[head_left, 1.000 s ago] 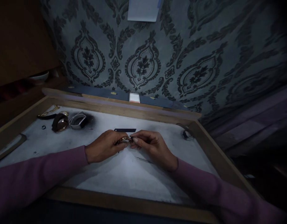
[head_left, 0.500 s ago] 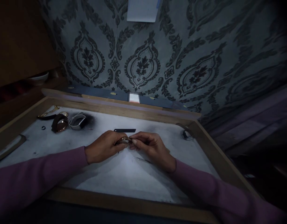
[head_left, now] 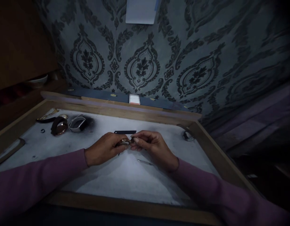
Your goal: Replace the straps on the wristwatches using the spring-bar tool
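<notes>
A wristwatch (head_left: pixel 124 142) with a gold-toned case is held low over the white surface (head_left: pixel 112 185). My left hand (head_left: pixel 104 148) is closed round its left side, thumb and fingers gripping the case. From the right, my right hand (head_left: pixel 154 148) pinches the opposite end of the watch between thumb and forefinger. What exactly lies in that pinch, strap or case end, is too small to tell. Just behind the hands lies a flat black strip (head_left: pixel 125 132) with a slanted end. A thin metal tool (head_left: pixel 143 162) rests below my right hand.
A raised wooden rim (head_left: pixel 126 201) frames the work surface. At back left lie a dark-strapped watch (head_left: pixel 59 125), a grey-strapped watch (head_left: pixel 77 123) and a small dark ring (head_left: pixel 42 131). Another watch (head_left: pixel 188 135) sits near the right rim. Patterned wallpaper (head_left: pixel 142 66) rises behind.
My right hand has shifted and turned slightly at the watch's end, its fingers a little higher. My left hand keeps its hold. The whole view has moved slightly.
</notes>
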`<action>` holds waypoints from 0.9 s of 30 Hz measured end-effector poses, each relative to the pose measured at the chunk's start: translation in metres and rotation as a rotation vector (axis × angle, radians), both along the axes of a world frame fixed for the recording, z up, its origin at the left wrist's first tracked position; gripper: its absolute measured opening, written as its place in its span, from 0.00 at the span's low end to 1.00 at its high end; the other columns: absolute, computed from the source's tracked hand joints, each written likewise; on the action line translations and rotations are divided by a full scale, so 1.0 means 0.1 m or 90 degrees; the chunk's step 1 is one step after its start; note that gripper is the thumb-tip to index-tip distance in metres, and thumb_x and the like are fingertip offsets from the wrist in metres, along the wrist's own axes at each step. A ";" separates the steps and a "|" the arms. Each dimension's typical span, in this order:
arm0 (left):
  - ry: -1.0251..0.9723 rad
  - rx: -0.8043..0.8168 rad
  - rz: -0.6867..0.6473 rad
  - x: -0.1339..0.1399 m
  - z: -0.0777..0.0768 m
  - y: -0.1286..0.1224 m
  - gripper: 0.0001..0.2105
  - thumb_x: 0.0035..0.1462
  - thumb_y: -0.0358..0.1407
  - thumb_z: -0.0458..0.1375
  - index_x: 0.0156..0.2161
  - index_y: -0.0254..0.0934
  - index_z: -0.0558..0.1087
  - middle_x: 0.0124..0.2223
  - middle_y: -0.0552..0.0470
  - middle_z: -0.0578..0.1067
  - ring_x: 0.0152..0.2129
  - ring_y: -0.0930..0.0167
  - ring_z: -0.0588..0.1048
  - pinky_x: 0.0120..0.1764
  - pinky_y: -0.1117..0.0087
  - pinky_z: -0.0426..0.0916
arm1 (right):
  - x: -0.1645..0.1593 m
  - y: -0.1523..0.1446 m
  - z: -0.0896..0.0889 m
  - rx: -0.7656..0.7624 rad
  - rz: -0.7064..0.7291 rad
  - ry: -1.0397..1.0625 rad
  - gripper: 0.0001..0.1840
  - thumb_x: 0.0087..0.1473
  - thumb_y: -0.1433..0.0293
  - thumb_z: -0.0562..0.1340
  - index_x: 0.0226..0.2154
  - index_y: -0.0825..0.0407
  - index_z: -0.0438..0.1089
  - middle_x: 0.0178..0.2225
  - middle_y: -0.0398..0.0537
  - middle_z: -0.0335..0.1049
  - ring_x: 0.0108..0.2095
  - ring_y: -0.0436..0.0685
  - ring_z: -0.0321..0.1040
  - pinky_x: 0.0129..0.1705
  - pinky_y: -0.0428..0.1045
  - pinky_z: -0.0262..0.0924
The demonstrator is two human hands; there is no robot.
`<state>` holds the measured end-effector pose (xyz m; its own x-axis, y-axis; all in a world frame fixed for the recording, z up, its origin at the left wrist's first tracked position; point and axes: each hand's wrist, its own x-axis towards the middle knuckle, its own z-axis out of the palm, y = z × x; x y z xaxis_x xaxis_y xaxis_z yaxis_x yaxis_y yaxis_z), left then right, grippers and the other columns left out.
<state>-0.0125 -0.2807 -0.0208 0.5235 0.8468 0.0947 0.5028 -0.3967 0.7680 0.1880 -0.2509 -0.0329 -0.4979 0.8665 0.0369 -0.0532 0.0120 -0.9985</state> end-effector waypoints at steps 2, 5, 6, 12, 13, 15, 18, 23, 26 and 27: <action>-0.005 0.003 0.000 0.00 -0.01 0.00 0.08 0.59 0.30 0.51 0.33 0.33 0.72 0.24 0.58 0.65 0.22 0.76 0.62 0.27 0.75 0.55 | 0.00 0.00 -0.01 -0.017 0.004 0.004 0.16 0.46 0.58 0.72 0.32 0.53 0.77 0.26 0.46 0.77 0.25 0.51 0.74 0.25 0.44 0.65; -0.007 0.009 -0.004 0.00 -0.02 0.00 0.08 0.59 0.30 0.51 0.32 0.33 0.72 0.24 0.58 0.65 0.22 0.76 0.62 0.27 0.74 0.55 | -0.01 0.00 -0.03 -0.039 0.002 0.005 0.16 0.45 0.58 0.72 0.32 0.53 0.77 0.26 0.46 0.77 0.25 0.52 0.74 0.25 0.44 0.65; -0.007 0.010 -0.003 0.00 -0.02 0.00 0.08 0.59 0.30 0.51 0.32 0.33 0.71 0.24 0.58 0.65 0.22 0.76 0.62 0.27 0.74 0.55 | -0.01 0.00 -0.03 -0.045 0.002 0.007 0.16 0.45 0.58 0.72 0.32 0.53 0.77 0.26 0.46 0.77 0.25 0.52 0.75 0.25 0.44 0.65; 0.003 0.026 0.017 0.01 0.02 0.00 0.07 0.59 0.29 0.52 0.30 0.33 0.71 0.23 0.58 0.64 0.21 0.76 0.61 0.26 0.75 0.54 | -0.01 0.00 -0.02 -0.078 0.001 0.018 0.16 0.44 0.59 0.73 0.32 0.53 0.76 0.26 0.47 0.77 0.26 0.52 0.75 0.25 0.44 0.65; 0.004 0.025 0.018 0.01 0.02 0.00 0.07 0.59 0.29 0.52 0.31 0.34 0.71 0.23 0.58 0.65 0.21 0.76 0.61 0.26 0.75 0.54 | -0.01 0.00 -0.01 -0.084 0.000 0.019 0.16 0.44 0.59 0.73 0.32 0.53 0.76 0.26 0.47 0.78 0.26 0.53 0.75 0.26 0.45 0.65; 0.009 0.029 0.021 0.01 0.02 -0.01 0.07 0.60 0.30 0.52 0.31 0.34 0.71 0.23 0.58 0.65 0.21 0.76 0.62 0.26 0.75 0.55 | -0.01 0.00 -0.01 -0.097 -0.001 0.024 0.16 0.44 0.59 0.73 0.31 0.53 0.76 0.27 0.47 0.78 0.26 0.53 0.75 0.26 0.45 0.66; 0.022 0.043 0.025 0.01 0.03 -0.01 0.07 0.60 0.30 0.52 0.33 0.33 0.72 0.24 0.58 0.67 0.21 0.76 0.63 0.26 0.75 0.56 | -0.01 0.00 0.00 -0.119 -0.002 0.035 0.17 0.43 0.59 0.73 0.31 0.53 0.75 0.26 0.47 0.78 0.27 0.53 0.76 0.26 0.45 0.65; 0.040 0.050 0.027 0.01 0.04 -0.02 0.07 0.61 0.31 0.52 0.36 0.33 0.73 0.28 0.55 0.72 0.24 0.74 0.67 0.28 0.74 0.59 | -0.02 -0.01 0.02 -0.141 -0.003 0.044 0.16 0.43 0.60 0.73 0.31 0.53 0.75 0.26 0.46 0.78 0.27 0.52 0.76 0.27 0.43 0.64; 0.041 0.056 0.025 0.00 0.05 -0.02 0.08 0.62 0.32 0.52 0.37 0.34 0.73 0.30 0.53 0.74 0.25 0.73 0.69 0.30 0.74 0.60 | -0.03 -0.02 0.02 -0.143 -0.004 0.048 0.16 0.43 0.60 0.73 0.31 0.53 0.75 0.26 0.46 0.77 0.28 0.53 0.76 0.27 0.44 0.64; 0.042 0.059 0.025 0.00 0.05 -0.02 0.08 0.62 0.32 0.52 0.37 0.34 0.73 0.30 0.54 0.74 0.25 0.73 0.69 0.30 0.74 0.60 | -0.03 -0.02 0.02 -0.144 -0.004 0.048 0.16 0.43 0.60 0.73 0.31 0.53 0.75 0.26 0.46 0.77 0.28 0.53 0.76 0.27 0.44 0.64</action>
